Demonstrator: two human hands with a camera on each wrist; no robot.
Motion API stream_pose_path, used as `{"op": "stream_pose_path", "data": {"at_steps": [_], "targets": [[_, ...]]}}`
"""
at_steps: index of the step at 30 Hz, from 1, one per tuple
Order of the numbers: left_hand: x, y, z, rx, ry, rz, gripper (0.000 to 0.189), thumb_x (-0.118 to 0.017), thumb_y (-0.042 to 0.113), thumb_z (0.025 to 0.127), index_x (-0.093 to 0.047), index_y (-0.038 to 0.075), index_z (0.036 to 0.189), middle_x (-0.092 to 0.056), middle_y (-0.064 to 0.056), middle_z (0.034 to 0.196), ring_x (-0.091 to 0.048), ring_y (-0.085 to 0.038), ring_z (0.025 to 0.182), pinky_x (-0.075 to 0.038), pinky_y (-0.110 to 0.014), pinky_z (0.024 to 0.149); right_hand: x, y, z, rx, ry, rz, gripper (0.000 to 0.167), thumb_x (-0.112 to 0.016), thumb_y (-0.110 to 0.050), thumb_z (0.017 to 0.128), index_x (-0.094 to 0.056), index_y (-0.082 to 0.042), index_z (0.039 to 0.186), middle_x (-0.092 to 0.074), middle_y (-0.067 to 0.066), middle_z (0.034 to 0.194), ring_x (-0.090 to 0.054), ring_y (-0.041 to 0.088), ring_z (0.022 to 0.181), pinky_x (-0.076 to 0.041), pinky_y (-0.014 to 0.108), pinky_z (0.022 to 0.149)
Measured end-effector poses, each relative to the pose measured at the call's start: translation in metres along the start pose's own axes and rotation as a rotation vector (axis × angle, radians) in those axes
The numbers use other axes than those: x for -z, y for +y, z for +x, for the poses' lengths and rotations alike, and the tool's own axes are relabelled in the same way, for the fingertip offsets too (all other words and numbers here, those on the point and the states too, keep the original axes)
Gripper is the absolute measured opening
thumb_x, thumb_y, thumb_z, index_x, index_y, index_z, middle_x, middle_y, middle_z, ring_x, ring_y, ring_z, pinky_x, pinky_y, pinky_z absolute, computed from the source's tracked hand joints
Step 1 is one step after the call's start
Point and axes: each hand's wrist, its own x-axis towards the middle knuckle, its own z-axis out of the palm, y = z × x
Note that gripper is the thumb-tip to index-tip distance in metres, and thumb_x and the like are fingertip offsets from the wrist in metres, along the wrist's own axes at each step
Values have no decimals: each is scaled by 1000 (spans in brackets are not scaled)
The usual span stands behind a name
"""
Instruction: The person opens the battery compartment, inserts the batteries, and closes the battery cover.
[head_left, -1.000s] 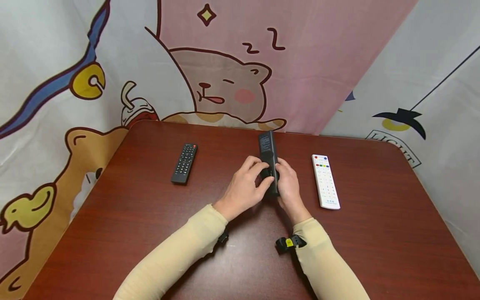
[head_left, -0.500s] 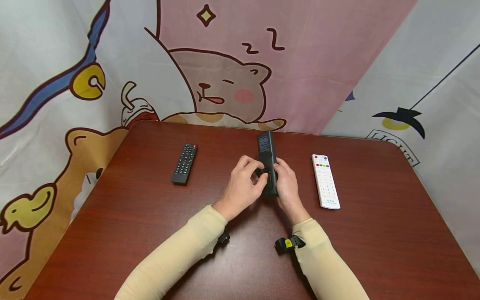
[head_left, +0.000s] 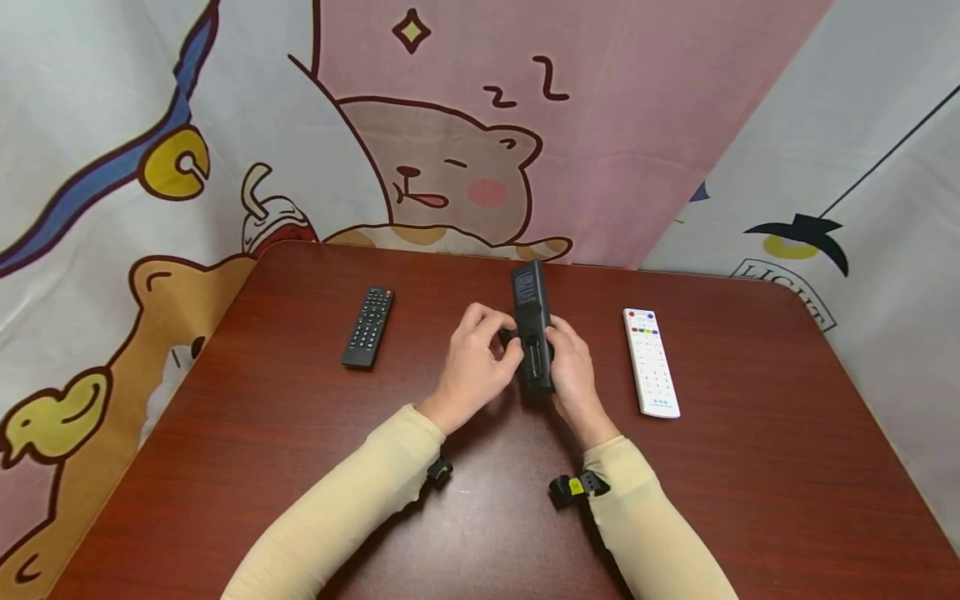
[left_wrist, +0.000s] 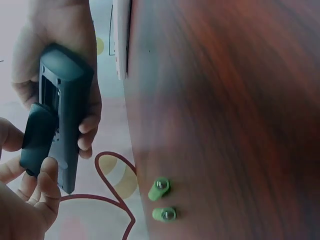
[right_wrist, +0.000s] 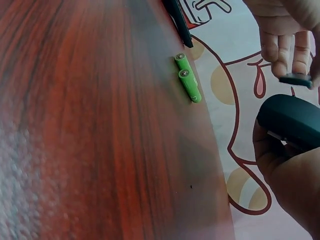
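My right hand (head_left: 573, 367) grips a black remote control (head_left: 531, 292) along its side, back face up and raised over the table. Its battery compartment (head_left: 535, 358) lies uncovered, with a label printed further up the back. Just left of it, my left hand (head_left: 472, 358) pinches the small black battery cover (left_wrist: 37, 140) between thumb and fingers. In the left wrist view the cover overlaps the compartment's edge; the right wrist view shows a gap between cover and remote. Two green batteries (right_wrist: 190, 86) lie side by side on the table, hidden from the head view.
Another black remote (head_left: 369, 327) lies buttons up on the left of the brown table (head_left: 750, 500). A white remote (head_left: 651, 362) lies to the right of my hands. Behind the table hangs a cartoon-printed cloth (head_left: 637, 125).
My left hand has drawn the battery cover off the remote and moved left with it, baring the compartment. My right hand keeps holding the remote, nearly still.
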Motion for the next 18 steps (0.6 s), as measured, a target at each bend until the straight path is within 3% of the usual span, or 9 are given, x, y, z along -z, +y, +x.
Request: {"op": "stream_pose_path", "data": {"at_steps": [5,9,18], "targets": [[7,-3,1,4,-25,43,14,-68,4,90,-70,4,104,-54,-11,103,-59,-18,72,-51,-27,66,1,-2,-1,-13,-6,56,43,-33,-16,109,-55,-2,143,-63,26,113,-70,23,87,-58,30,72],[12,-9,2,16,-33,79,15,-67,4,90,-70,6,104,-54,-10,104,-60,-21,72,-51,-28,66,2,-3,0,-28,-21,69,43,-31,-16,110,-53,-3,144,-63,25,119,-71,30,96,-60,33,76],[25,-24,3,67,-54,152,16,-66,6,90,-72,8,105,-55,-9,107,-53,-14,69,-50,-32,66,6,-4,0,-37,-38,94,42,-30,-18,111,-51,-4,145,-59,29,131,-70,28,101,-60,37,83]]}}
